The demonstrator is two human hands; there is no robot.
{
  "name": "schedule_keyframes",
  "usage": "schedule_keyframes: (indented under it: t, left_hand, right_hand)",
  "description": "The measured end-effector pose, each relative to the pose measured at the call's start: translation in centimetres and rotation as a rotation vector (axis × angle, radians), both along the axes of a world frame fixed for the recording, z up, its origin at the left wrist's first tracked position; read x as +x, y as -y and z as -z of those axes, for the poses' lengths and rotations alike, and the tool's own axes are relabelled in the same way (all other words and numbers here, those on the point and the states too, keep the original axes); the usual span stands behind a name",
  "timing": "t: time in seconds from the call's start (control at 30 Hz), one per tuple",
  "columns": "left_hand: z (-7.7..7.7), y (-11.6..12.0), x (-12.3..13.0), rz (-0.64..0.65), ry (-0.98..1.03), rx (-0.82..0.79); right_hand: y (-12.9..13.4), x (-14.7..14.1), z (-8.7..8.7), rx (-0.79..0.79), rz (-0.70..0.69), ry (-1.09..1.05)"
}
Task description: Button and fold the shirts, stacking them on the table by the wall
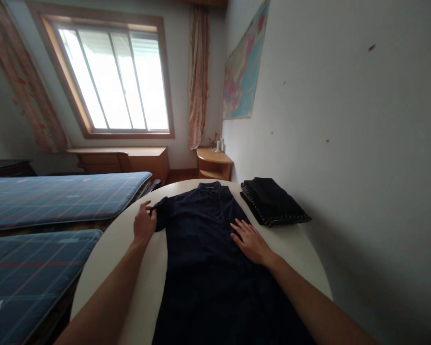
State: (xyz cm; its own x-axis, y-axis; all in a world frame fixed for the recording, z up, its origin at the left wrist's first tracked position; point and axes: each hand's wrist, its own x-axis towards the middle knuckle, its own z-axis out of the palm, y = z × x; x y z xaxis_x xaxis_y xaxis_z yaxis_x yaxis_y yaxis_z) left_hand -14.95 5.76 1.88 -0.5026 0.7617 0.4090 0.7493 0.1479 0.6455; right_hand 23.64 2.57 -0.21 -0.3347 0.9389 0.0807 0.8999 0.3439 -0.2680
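Note:
A dark navy short-sleeved polo shirt lies spread on a pale round table, its collar at the far side and its lower part running out of view towards me. At the shirt's left sleeve edge, my left hand has its fingers curled and pinches the cloth. My right hand rests flat on the shirt near the other sleeve, fingers spread. That sleeve is partly covered by the hand. Beyond it, a folded stack of black cloth sits near the table's right edge.
To the left are two beds with blue plaid mattresses. A white wall rises close on the right. Past the table stand a wooden desk and a corner shelf with small bottles, below a window.

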Motion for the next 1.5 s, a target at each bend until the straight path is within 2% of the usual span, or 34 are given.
schedule_keyframes:
  t: [0.07,0.2,0.27,0.4,0.6,0.73,0.87,0.97,1.13,1.3,1.5]
  left_hand:
    - [-0.3,-0.2,1.3,0.13,0.05,0.12]
    - [-0.3,0.0,4.2,0.624,-0.028,0.17]
    - [-0.1,0.3,4.9,0.701,-0.07,0.141]
    - [0.2,0.5,3.8,0.542,-0.052,0.071]
    - [1.2,0.5,0.6,0.324,-0.183,-0.222]
    - [1.6,0.6,0.0,0.334,-0.212,-0.333]
    - [1.6,0.9,0.2,0.364,-0.221,-0.348]
    - [1.6,1.0,0.3,0.355,-0.228,-0.346]
    - [1.4,0.9,0.6,0.355,-0.22,-0.347]
    - [1.1,0.8,0.6,0.365,-0.223,-0.37]
    - [0.8,1.1,1.0,0.369,-0.248,-0.373]
  right_hand:
    - [0.0,0.0,0.0,0.003,0.0,0.0]
    - [0.1,-0.1,0.0,0.005,-0.006,0.002]
    - [0.1,-0.1,0.0,0.003,-0.005,0.004]
    - [0.2,-0.1,0.0,0.006,0.0,0.011]
    - [-0.2,-1.4,-1.2,0.098,0.032,0.038]
    - [-1.3,-4.6,-2.8,0.162,0.019,0.016]
    - [-3.0,-9.0,-3.7,0.14,-0.064,-0.045]
    - [-4.5,-12.2,-3.7,0.091,-0.066,-0.08]
    - [-7.2,-15.8,-2.9,-0.011,0.03,-0.173]
    - [-8.8,-17.0,-2.1,-0.023,0.099,-0.248]
    - [-9.0,-15.5,-1.7,0.046,0.172,-0.293]
